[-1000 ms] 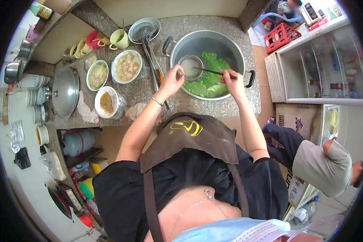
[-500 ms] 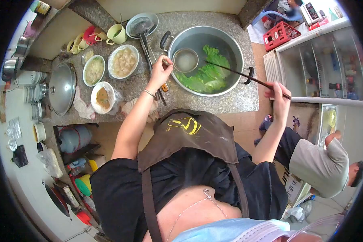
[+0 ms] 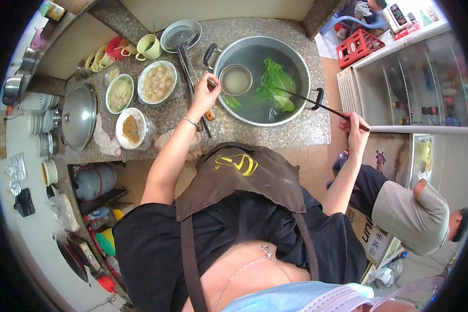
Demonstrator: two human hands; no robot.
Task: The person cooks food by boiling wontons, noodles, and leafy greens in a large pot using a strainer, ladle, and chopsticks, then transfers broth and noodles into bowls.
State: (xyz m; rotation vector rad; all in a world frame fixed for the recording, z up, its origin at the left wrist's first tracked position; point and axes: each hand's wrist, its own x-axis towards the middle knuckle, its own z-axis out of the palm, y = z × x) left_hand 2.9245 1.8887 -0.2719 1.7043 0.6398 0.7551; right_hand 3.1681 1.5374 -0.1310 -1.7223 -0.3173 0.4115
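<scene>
The left hand [image 3: 207, 93] is gripping the handle of a round strainer [image 3: 236, 79], which is sitting inside the left part of a large pot [image 3: 268, 124]. The right hand [image 3: 355, 129] is holding dark chopsticks [image 3: 326, 107] in a firm grip, and they are slanting over the pot's right rim beside its handle. Their tips are reaching the leafy greens [image 3: 278, 82] lying in the water; whether they are pinching a leaf is hard to tell at this size. The pot is standing on the table [image 3: 301, 137], right of a bowl of pale pieces [image 3: 157, 83].
</scene>
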